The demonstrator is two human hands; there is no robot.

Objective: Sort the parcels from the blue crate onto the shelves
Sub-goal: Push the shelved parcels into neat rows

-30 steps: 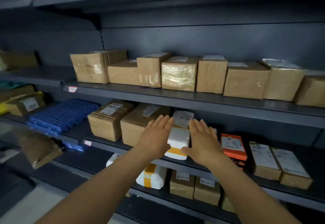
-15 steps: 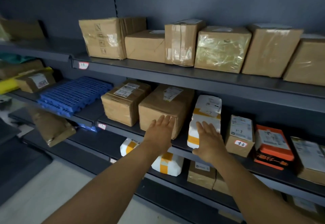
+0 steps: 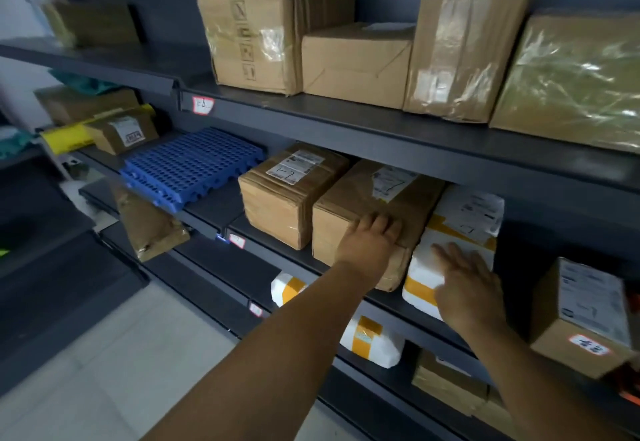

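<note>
Both hands are reaching further along the middle shelf [image 3: 214,222] than a moment earlier, the view having closed in on the dark metal racking. Pale floor tiles [image 3: 114,364] are showing nearest, below the arms. A person's left hand [image 3: 369,243] is lying palm-down on the front top edge of a brown cardboard parcel [image 3: 360,205], its fingers slightly bent over that edge. Just beside it, the right hand [image 3: 465,284] is pressing flat, fingers extended, on a white parcel with yellow tape [image 3: 460,229], which is sitting on the same shelf, touching the brown parcel. Another taped brown box [image 3: 277,205] is standing left of these, and a blue slatted plastic panel [image 3: 190,167] is lying further left. Beyond, on the upper shelf [image 3: 346,122], large cardboard boxes [image 3: 346,59] are standing in a row against the dark back wall.
</note>
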